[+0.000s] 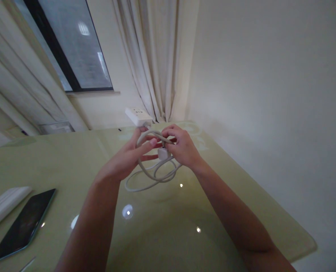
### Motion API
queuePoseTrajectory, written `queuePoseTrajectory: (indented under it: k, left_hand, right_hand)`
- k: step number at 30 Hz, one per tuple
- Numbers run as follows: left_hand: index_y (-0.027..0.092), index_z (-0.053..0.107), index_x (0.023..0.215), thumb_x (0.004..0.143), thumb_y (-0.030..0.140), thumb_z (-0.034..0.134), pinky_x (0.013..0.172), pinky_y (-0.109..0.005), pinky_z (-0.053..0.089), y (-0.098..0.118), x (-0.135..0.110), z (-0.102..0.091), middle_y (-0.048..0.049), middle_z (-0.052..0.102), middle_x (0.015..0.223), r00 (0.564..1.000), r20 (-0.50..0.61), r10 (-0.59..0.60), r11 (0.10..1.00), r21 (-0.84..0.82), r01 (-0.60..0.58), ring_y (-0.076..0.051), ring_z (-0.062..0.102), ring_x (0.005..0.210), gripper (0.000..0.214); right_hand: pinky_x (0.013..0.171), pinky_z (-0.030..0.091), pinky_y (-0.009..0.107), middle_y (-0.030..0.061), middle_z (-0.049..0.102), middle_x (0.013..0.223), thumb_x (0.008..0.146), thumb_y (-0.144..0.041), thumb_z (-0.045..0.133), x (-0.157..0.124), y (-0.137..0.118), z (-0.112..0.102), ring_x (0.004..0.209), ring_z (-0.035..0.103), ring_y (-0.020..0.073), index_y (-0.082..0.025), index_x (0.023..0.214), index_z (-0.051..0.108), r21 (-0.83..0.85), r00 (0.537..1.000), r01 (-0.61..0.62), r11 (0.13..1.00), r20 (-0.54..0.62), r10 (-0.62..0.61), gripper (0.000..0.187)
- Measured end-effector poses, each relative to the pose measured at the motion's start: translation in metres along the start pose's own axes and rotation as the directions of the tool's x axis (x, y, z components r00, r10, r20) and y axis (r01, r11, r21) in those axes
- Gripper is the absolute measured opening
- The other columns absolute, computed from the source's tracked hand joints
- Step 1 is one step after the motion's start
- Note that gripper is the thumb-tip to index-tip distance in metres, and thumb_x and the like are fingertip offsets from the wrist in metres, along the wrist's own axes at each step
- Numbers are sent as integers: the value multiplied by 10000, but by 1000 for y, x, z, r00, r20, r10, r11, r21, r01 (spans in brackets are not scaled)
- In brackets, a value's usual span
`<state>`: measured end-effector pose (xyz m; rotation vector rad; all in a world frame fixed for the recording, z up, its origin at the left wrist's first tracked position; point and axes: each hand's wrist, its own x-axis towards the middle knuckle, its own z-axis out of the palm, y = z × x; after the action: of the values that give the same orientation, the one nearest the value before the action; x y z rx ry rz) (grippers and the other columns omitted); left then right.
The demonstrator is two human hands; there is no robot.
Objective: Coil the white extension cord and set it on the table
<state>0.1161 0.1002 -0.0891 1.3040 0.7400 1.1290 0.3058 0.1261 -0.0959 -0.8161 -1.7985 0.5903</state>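
A white power strip [136,116] with sockets on its top lies beyond my hands, near the far edge of the table. Its white cord [156,177] hangs in loose loops between and below my hands. My left hand [141,149] is curled round the left side of the loops, its thumb over the cord. With fingers and thumb pinched together, my right hand [181,145] grips the cord on the right side. The white plug [164,153] sits between the two hands, beneath the upper loop. Some fingertips are hidden behind the cord.
A dark tablet [23,226] lies on the green table [100,234] at the left, beside a long white object [6,204]. Behind the table hang curtains [156,56] by a window [80,41]. A wall [270,94] runs along the right edge.
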Motion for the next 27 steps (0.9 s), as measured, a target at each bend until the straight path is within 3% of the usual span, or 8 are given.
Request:
queuePoseTrajectory:
  k: [5,12,18,22,27]
  left_hand:
    - [296,556,1239,751,381,869,853,-422,606,-6,3,0,-93,705,1170,999,35,-8,1000,-19,9,-297,685,1126,586]
    - [292,552,1197,701,282,875,699,-285,598,-9,7,11,-12,682,1004,996,-66,61,998,3,-61,-192,705,899,592]
    - [270,540,1194,634,193,874,638,-255,585,-11,10,13,-6,658,976,991,-86,107,994,23,-105,-176,699,825,657]
    - [254,534,1162,684,203,849,661,-260,580,-10,11,10,-26,668,1020,993,-64,103,993,67,-98,-179,697,852,574]
    - [248,550,1181,638,116,871,845,-320,584,-11,12,6,-25,686,1046,986,-2,165,983,88,-164,-190,699,957,645]
  right_hand:
    - [662,535,231,31,610,959,761,-58,581,-1,4,2,861,620,141,-163,844,705,52,999,-35,998,-13,36,182]
    - [683,541,224,33,618,970,803,-134,653,-1,5,5,911,626,150,-173,855,707,53,1000,-16,998,-3,16,84]
    - [679,536,232,42,644,1017,775,-104,627,-1,6,5,917,631,156,-187,943,706,36,1000,0,999,-26,1,203]
    - [690,535,241,39,675,1035,770,-93,606,0,7,7,926,637,159,-200,1058,691,29,999,28,999,-23,-28,318]
    - [695,541,256,41,678,1030,771,-85,591,0,7,7,916,644,162,-195,1049,686,6,999,35,999,-22,-35,314]
